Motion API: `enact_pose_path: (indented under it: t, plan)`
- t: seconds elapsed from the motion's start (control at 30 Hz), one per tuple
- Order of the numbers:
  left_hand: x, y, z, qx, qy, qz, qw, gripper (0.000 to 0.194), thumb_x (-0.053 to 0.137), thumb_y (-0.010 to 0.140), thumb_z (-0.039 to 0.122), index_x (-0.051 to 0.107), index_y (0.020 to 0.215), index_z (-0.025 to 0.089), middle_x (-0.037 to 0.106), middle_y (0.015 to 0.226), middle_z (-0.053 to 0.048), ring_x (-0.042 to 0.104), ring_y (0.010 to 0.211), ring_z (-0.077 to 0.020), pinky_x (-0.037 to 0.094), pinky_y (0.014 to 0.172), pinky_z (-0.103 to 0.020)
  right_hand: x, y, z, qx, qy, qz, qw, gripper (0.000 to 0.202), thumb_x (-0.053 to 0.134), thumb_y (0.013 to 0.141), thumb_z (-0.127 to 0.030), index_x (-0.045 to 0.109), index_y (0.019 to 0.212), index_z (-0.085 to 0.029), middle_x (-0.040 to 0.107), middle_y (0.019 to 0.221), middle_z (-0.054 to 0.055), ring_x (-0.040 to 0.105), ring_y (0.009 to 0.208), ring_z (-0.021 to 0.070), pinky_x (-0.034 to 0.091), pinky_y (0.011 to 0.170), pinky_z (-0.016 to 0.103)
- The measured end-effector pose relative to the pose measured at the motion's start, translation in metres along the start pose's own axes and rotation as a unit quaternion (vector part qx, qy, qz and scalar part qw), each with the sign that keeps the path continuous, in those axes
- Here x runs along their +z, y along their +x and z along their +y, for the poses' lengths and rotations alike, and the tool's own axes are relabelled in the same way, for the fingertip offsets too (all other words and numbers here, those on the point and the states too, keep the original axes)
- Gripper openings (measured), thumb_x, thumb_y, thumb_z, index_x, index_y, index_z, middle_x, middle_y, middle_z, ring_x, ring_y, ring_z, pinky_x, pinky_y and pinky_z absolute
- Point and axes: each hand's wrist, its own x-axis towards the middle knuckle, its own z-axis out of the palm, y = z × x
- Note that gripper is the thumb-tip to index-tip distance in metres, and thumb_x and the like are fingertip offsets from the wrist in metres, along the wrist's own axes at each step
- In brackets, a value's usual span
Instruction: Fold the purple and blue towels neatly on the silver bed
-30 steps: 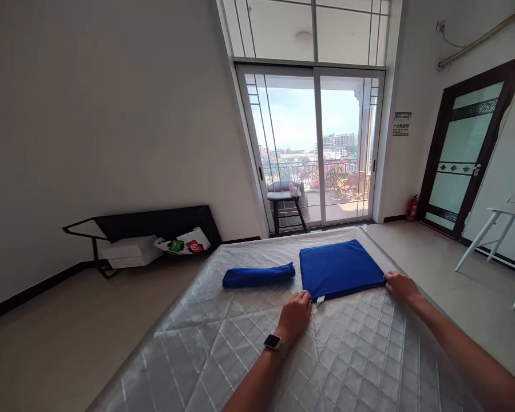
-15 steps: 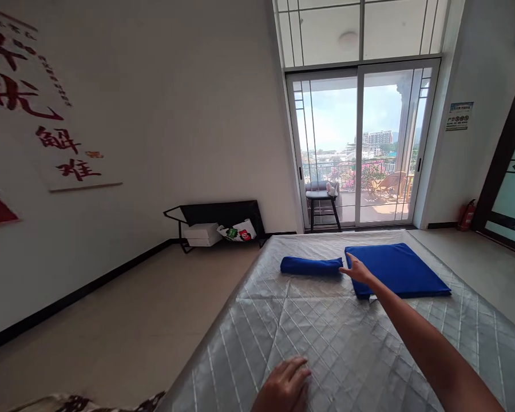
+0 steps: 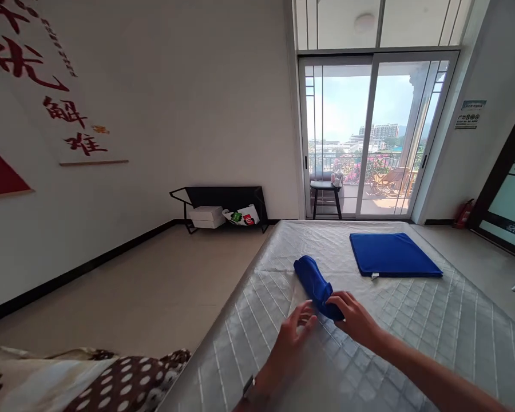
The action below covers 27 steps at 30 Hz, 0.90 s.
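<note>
Fingers of the right hand (image 3: 355, 318) clamp the rolled blue cloth (image 3: 316, 284) on the quilted silver mattress (image 3: 412, 332), keeping it rolled; left hand (image 3: 292, 333) open beside.

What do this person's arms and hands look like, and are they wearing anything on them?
Both forearms are bare, with no sleeves or gloves showing. The left hand has a watch at its wrist, only partly in view at the frame's lower edge. The right hand shows no rings or bands.
</note>
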Motion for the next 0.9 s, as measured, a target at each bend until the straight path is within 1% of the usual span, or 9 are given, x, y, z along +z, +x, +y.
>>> enact_pose_path:
  t: [0.1,0.2,0.3,0.4,0.5,0.6,0.7,0.8,0.9]
  plan:
    - [0.009,-0.010,0.027,0.072,0.010,-0.005,0.997,0.043,0.055,0.094,0.048,0.062,0.130,0.026,0.063,0.132,-0.011,0.064,0.114,-0.0237,0.054,0.100,-0.044,-0.012,-0.038,-0.038,-0.002,0.041,-0.009,0.999,0.073,0.061,0.067,0.007,0.051,0.132,-0.025,0.060,0.130,0.010,0.059,0.120,0.0259,0.052,0.099,0.042]
    - [0.012,-0.030,0.058,0.115,0.027,-0.077,0.990,0.034,0.058,0.093,0.042,0.067,0.124,0.029,0.060,0.136,-0.009,0.055,0.127,-0.0258,0.044,0.111,-0.048,-0.032,-0.066,-0.066,0.014,0.079,0.005,0.997,0.072,0.059,0.072,0.005,0.048,0.136,-0.027,0.059,0.131,0.009,0.059,0.121,0.0244,0.052,0.100,0.041]
    - [0.011,-0.055,0.085,0.119,-0.007,-0.159,0.980,0.037,0.054,0.096,0.039,0.062,0.131,0.030,0.061,0.135,-0.008,0.056,0.126,-0.0237,0.044,0.112,-0.044,-0.050,-0.089,-0.088,0.029,0.103,0.035,0.994,0.065,0.058,0.078,0.000,0.049,0.135,-0.030,0.061,0.127,0.007,0.062,0.117,0.0227,0.053,0.099,0.040]
    - [0.012,-0.078,0.101,0.116,-0.030,-0.187,0.975,0.040,0.055,0.096,0.041,0.060,0.134,0.032,0.062,0.131,-0.008,0.062,0.115,-0.0217,0.051,0.104,-0.040,-0.056,-0.111,-0.105,0.050,0.118,0.095,0.987,0.057,0.058,0.078,-0.002,0.054,0.129,-0.030,0.063,0.123,0.006,0.062,0.114,0.0222,0.054,0.098,0.040]
    - [0.022,-0.095,0.102,0.113,-0.051,-0.147,0.981,0.034,0.057,0.094,0.046,0.068,0.120,0.029,0.067,0.117,-0.007,0.067,0.094,-0.0188,0.058,0.089,-0.035,-0.046,-0.130,-0.118,0.120,0.135,0.163,0.970,0.052,0.061,0.075,-0.007,0.057,0.121,-0.030,0.064,0.119,0.005,0.064,0.110,0.0224,0.056,0.097,0.042]
    - [0.035,-0.109,0.099,0.094,-0.068,-0.049,0.992,0.030,0.059,0.091,0.051,0.071,0.098,0.024,0.071,0.098,-0.005,0.068,0.083,-0.0175,0.059,0.076,-0.030,-0.030,-0.143,-0.129,0.229,0.184,0.216,0.931,0.049,0.061,0.074,-0.013,0.057,0.120,-0.029,0.064,0.118,0.004,0.067,0.098,0.0201,0.062,0.081,0.037]
    - [0.045,-0.122,0.102,0.073,-0.075,0.029,0.994,0.031,0.059,0.090,0.052,0.068,0.086,0.022,0.071,0.084,-0.002,0.067,0.074,-0.0157,0.058,0.066,-0.026,-0.022,-0.150,-0.143,0.290,0.262,0.204,0.897,0.041,0.060,0.079,-0.022,0.057,0.120,-0.026,0.066,0.114,0.004,0.069,0.086,0.0174,0.062,0.069,0.032]
    - [0.047,-0.136,0.112,0.105,-0.074,0.023,0.991,0.029,0.056,0.092,0.048,0.069,0.089,0.022,0.073,0.092,-0.004,0.069,0.082,-0.0169,0.059,0.072,-0.027,-0.027,-0.154,-0.158,0.282,0.332,0.191,0.880,0.044,0.060,0.086,-0.033,0.056,0.130,-0.026,0.066,0.120,0.006,0.070,0.090,0.0177,0.061,0.079,0.034]
    - [0.044,-0.147,0.120,0.144,-0.059,-0.008,0.988,0.024,0.054,0.093,0.040,0.071,0.100,0.024,0.071,0.112,-0.008,0.070,0.097,-0.0195,0.060,0.078,-0.029,-0.040,-0.156,-0.171,0.252,0.371,0.182,0.875,0.061,0.064,0.087,-0.039,0.046,0.144,-0.030,0.060,0.134,0.008,0.069,0.103,0.0199,0.059,0.088,0.036]
